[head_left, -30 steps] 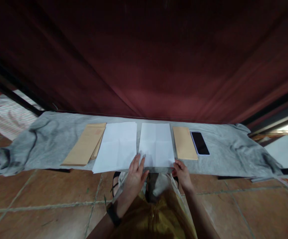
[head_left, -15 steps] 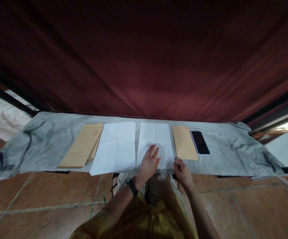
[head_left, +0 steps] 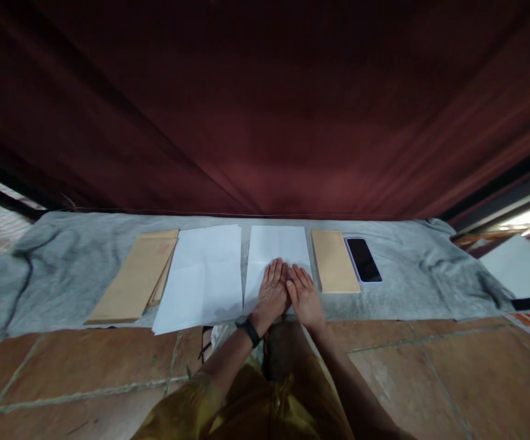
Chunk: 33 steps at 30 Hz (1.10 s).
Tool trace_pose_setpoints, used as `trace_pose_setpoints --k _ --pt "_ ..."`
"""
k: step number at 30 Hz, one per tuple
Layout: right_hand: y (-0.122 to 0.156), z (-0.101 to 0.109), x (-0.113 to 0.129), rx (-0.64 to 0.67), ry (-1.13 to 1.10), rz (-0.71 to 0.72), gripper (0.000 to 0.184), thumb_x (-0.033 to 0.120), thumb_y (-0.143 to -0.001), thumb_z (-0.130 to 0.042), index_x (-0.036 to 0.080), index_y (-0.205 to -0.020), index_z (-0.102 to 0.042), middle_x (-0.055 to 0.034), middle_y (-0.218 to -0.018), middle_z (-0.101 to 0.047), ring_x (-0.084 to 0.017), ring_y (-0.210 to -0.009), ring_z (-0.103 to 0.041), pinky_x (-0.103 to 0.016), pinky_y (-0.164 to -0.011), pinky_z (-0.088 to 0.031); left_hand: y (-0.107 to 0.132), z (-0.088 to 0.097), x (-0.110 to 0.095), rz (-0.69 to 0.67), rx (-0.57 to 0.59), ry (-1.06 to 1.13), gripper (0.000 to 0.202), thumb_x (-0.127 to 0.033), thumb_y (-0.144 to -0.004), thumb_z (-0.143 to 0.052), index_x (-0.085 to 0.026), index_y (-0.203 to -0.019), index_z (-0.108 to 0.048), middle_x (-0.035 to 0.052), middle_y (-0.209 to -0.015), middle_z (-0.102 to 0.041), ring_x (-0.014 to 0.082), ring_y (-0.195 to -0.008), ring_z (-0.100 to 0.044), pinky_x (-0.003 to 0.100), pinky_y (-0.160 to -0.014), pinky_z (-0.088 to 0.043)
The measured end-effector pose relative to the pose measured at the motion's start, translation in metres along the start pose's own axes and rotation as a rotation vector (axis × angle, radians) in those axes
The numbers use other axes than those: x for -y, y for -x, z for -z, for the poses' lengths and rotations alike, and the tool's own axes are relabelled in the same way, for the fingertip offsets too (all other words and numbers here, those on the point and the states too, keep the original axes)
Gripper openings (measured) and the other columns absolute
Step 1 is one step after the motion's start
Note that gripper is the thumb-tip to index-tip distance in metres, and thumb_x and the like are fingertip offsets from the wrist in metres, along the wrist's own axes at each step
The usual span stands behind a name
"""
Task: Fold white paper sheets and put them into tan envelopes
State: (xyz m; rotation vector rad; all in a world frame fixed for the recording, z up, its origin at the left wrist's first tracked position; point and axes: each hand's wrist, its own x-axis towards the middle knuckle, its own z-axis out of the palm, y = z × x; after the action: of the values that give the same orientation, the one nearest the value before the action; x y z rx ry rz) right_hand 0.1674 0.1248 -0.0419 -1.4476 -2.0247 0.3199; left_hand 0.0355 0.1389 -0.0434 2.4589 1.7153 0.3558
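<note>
A white sheet of paper lies in front of me on a grey cloth. My left hand, with a dark watch on its wrist, rests flat on the sheet, fingers stretched forward. Beside it my right hand also lies flat on the sheet's lower right part, fingers out and the thumb near the left hand. Both hands cover the near part of the paper. Just left lies a stack of white paper. To the right is a brown envelope.
Several brown envelopes overlap at the left. A phone lies right of the single envelope. Grey cloth covers the narrow surface, and a dark red curtain hangs behind it. Another white sheet is at far right.
My right hand has moved left from the sheet's lower right corner, opening from a pinch to lie flat beside my left hand. The view has shifted slightly.
</note>
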Motion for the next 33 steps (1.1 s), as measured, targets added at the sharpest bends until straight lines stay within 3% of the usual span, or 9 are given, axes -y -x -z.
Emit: trace_pose_setpoints --k 7,15,26,30,33 --pt "-0.007 -0.015 -0.011 0.067 0.242 0.019 0.049 0.037 -0.108 -0.034 0.014 -0.147 -0.055 -0.0136 -0.156 -0.048 -0.027 -0.149 -0.038 -0.049 -0.121 -0.034 0.008 -0.003 0.008 0.153 -0.057 -0.036 0.058 -0.022 -0.099 -0.037 -0.005 -0.154 -0.037 0.0205 -0.164 -0.034 0.0303 -0.155 -0.025 0.052 -0.125 -0.028" --pt "0.003 -0.014 -0.027 0.042 0.32 0.053 0.048 0.034 -0.106 -0.041 0.017 -0.151 -0.049 -0.0136 -0.159 -0.045 -0.029 -0.148 -0.039 -0.05 -0.119 -0.036 0.031 -0.008 0.023 0.306 -0.245 -0.009 0.07 -0.043 -0.101 -0.045 0.002 -0.154 -0.033 0.0304 -0.16 -0.036 0.037 -0.153 -0.029 0.058 -0.121 -0.032" --pt "0.003 -0.011 -0.025 0.019 0.349 0.082 0.047 0.033 -0.106 -0.043 0.016 -0.149 -0.051 -0.0136 -0.157 -0.047 -0.03 -0.145 -0.042 -0.048 -0.118 -0.037 0.054 -0.006 0.035 0.277 -0.308 0.018 0.069 -0.045 -0.101 -0.047 0.0 -0.151 -0.035 0.0321 -0.155 -0.042 0.0382 -0.15 -0.035 0.057 -0.119 -0.037" --pt "0.002 -0.011 -0.024 0.021 0.349 0.077 0.047 0.033 -0.106 -0.043 0.016 -0.149 -0.051 -0.0138 -0.156 -0.048 -0.029 -0.145 -0.043 -0.047 -0.118 -0.037 0.053 -0.005 0.035 0.242 -0.298 0.092 0.065 -0.041 -0.102 -0.046 -0.004 -0.154 -0.032 0.0285 -0.158 -0.04 0.0362 -0.151 -0.034 0.057 -0.118 -0.038" --pt "0.002 -0.011 -0.024 0.026 0.337 0.075 0.047 0.034 -0.106 -0.041 0.017 -0.149 -0.051 -0.0134 -0.156 -0.049 -0.029 -0.145 -0.043 -0.048 -0.117 -0.037 0.046 -0.002 0.036 0.317 -0.276 0.173 0.06 -0.036 -0.101 -0.044 -0.007 -0.153 -0.034 0.0249 -0.159 -0.04 0.0337 -0.149 -0.038 0.052 -0.118 -0.041"
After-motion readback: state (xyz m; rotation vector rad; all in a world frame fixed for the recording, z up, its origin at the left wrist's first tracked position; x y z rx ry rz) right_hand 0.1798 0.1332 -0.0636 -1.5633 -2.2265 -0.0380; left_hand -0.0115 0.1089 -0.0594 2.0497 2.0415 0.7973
